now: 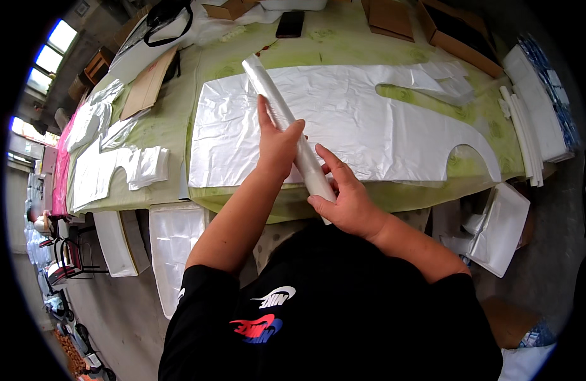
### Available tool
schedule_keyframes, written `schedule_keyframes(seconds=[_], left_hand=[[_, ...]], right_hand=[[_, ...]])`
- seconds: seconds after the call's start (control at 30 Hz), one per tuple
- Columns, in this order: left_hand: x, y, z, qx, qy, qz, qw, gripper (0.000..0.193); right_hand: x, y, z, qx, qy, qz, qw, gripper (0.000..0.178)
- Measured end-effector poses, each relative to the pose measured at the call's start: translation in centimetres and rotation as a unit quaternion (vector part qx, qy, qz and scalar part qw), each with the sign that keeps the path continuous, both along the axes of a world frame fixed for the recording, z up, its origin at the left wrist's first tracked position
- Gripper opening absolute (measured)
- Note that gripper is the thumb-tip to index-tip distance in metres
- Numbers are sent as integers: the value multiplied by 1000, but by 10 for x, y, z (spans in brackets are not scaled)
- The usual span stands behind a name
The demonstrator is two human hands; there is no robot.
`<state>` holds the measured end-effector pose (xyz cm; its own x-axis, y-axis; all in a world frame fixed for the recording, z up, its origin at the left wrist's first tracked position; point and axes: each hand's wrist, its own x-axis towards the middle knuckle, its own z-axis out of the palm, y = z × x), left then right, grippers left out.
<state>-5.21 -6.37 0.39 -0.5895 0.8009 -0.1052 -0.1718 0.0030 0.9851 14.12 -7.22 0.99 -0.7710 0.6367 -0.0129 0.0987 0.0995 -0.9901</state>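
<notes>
A long roll of whitish plastic film (272, 95) slants over the table, its top end leaning far left and its bottom end close to my body. My left hand (279, 145) grips it around the middle, thumb on one side and a finger stretched along the other. Lower down, my right hand (353, 202) holds the near end between thumb and fingers. Beneath the roll, a crinkled white plastic apron (356, 136) lies spread flat, with curved cutouts toward its right end. Part of it is hidden by the roll and my left hand.
Folded white plastic pieces (118, 171) and a cardboard sheet (150, 82) lie on the left. A black phone (290, 25) rests at the back, with an open cardboard box (461, 38) at back right. White rolls (521, 136) line the right edge; a white bin (501, 228) stands below.
</notes>
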Motion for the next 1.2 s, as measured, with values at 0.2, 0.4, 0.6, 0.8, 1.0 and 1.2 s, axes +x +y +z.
schedule_keyframes(seconds=[0.2,0.4,0.6,0.8,1.0,1.2], left_hand=[[2,23,-27,-141,522,-112,833,47],[13,36,21,-222,569,-270,745,43],[-74,99,-24,57,358,-4,932,47],[-139,112,-15,-218,128,-57,966,60],[-146,122,7,-294,158,-174,926,33],[-147,135,-1,-351,253,-180,883,33]], right_hand=[[16,3,-22,181,-89,-47,978,88],[31,6,-4,137,-167,-35,976,73],[39,8,-7,134,-163,-48,976,72],[51,8,-9,124,-152,-57,979,73],[51,8,-5,118,-164,-48,978,76],[56,4,-12,136,-146,-66,978,84]])
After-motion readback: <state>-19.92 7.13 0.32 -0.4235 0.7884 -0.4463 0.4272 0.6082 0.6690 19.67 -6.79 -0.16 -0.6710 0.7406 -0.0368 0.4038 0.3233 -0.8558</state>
